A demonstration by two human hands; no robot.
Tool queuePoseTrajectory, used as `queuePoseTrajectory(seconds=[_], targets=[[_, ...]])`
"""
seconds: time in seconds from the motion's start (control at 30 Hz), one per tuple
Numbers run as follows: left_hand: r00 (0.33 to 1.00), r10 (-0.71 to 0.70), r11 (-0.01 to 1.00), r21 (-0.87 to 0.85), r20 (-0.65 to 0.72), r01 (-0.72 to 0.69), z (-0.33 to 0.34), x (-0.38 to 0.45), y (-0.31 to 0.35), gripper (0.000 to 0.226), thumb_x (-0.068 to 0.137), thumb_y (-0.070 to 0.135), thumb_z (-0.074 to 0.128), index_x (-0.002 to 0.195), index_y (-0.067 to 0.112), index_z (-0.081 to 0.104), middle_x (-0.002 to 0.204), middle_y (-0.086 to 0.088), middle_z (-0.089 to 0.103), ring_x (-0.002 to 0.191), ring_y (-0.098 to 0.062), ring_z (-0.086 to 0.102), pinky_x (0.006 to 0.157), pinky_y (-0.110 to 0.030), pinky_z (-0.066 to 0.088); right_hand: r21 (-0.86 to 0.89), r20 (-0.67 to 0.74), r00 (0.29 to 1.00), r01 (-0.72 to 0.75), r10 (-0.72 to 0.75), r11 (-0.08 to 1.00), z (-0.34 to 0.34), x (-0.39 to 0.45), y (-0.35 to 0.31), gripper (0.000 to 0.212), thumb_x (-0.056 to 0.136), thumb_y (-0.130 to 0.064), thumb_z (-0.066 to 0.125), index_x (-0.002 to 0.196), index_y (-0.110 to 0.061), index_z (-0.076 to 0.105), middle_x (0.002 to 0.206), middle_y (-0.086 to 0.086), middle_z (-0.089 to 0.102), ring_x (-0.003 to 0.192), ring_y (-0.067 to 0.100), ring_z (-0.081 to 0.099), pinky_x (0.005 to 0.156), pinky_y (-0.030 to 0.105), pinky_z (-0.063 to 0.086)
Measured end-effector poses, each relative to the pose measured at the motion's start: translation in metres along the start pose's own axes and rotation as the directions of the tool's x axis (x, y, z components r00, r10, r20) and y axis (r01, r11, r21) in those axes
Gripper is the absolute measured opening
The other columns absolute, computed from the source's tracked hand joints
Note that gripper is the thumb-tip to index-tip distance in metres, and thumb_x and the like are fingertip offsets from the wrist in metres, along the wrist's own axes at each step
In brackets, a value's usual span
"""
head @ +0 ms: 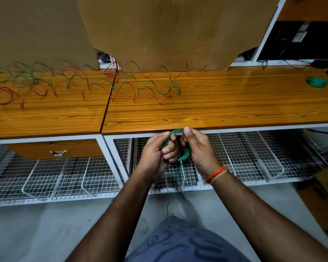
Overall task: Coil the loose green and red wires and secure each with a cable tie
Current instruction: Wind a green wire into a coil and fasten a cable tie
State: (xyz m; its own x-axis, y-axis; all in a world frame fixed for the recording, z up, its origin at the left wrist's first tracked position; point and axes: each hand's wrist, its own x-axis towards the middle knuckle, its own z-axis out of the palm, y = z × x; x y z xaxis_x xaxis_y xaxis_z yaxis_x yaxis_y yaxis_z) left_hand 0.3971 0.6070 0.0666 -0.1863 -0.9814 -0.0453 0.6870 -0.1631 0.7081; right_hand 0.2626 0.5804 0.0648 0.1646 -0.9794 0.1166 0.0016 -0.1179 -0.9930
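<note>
A small coil of green wire (185, 154) is held between both hands just below the front edge of the wooden desk (225, 108). My left hand (155, 154) grips its left side and my right hand (199, 148) grips its right side, thumb on top. A loose green tail (178, 178) hangs from the coil toward the floor. Wavy loose green wire (130, 78) and red wire (146, 91) lie tangled across the desk's left and middle. A finished green coil (317, 81) rests at the desk's far right.
Cardboard sheets (159, 31) lean against the back of the desk. Wire-mesh shelves (244, 159) sit under the desk, with a drawer (57, 150) at the left. A dark computer case (299, 40) and cables stand at the back right.
</note>
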Motion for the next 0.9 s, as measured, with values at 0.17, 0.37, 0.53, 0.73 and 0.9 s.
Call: queuePoseTrajectory(seconds=[0.17, 0.37, 0.53, 0.73, 0.9], targets=[[0.996, -0.084, 0.961, -0.264, 0.021, 0.086, 0.007, 0.002, -0.004, 0.026, 0.101, 0.022, 0.038, 0.09, 0.007, 0.056, 0.045, 0.01, 0.035, 0.035, -0.001, 0.03, 0.038, -0.016, 0.026, 0.063, -0.023, 0.999, -0.039, 0.041, 0.997, 0.0, 0.003, 0.002, 0.038, 0.11, -0.028, 0.043, 0.076, -0.012, 0.05, 0.067, -0.001, 0.044, 0.065, 0.012, 0.041, 0.063, 0.029, 0.036], [0.992, -0.114, 0.928, -0.362, -0.052, 0.088, 0.003, 0.006, -0.005, 0.023, 0.097, 0.027, 0.041, 0.085, 0.011, 0.052, 0.042, 0.011, 0.031, 0.041, -0.005, 0.007, 0.038, -0.016, 0.008, 0.071, 0.055, 0.997, -0.059, 0.055, 0.996, -0.003, -0.001, 0.015, 0.039, 0.11, -0.032, 0.044, 0.081, -0.007, 0.053, 0.067, 0.004, 0.044, 0.062, 0.012, 0.04, 0.058, 0.026, 0.035], [0.977, -0.063, 0.909, -0.415, -0.204, -0.028, -0.017, 0.011, 0.011, 0.017, 0.094, 0.026, 0.046, 0.083, 0.014, 0.051, 0.043, 0.01, 0.03, 0.031, -0.003, 0.022, 0.037, -0.018, 0.007, -0.029, 0.107, 0.983, -0.146, 0.148, 0.989, -0.034, -0.006, 0.043, 0.012, 0.104, -0.018, 0.059, 0.096, -0.011, 0.066, 0.071, 0.003, 0.053, 0.061, 0.01, 0.047, 0.057, 0.023, 0.04], [0.96, 0.004, 0.896, -0.424, -0.281, -0.128, -0.034, 0.009, 0.029, 0.016, 0.093, 0.024, 0.049, 0.081, 0.015, 0.054, 0.046, 0.009, 0.03, 0.033, -0.004, 0.024, 0.035, -0.018, 0.012, -0.2, -0.009, 0.99, -0.137, 0.138, 0.97, -0.078, -0.015, 0.065, 0.009, 0.093, -0.005, 0.072, 0.096, -0.014, 0.071, 0.085, 0.016, 0.065, 0.081, 0.019, 0.063, 0.077, 0.031, 0.056], [0.948, 0.039, 0.893, -0.414, -0.316, -0.174, -0.046, 0.014, 0.035, 0.025, 0.103, 0.024, 0.04, 0.085, 0.014, 0.055, 0.046, 0.009, 0.031, 0.033, -0.004, 0.025, 0.034, -0.018, 0.015, -0.266, -0.166, 0.985, -0.095, 0.052, 0.959, -0.097, -0.024, 0.064, 0.011, 0.093, -0.008, 0.072, 0.095, -0.019, 0.074, 0.093, 0.0, 0.076, 0.091, 0.01, 0.071, 0.084, 0.029, 0.057]])
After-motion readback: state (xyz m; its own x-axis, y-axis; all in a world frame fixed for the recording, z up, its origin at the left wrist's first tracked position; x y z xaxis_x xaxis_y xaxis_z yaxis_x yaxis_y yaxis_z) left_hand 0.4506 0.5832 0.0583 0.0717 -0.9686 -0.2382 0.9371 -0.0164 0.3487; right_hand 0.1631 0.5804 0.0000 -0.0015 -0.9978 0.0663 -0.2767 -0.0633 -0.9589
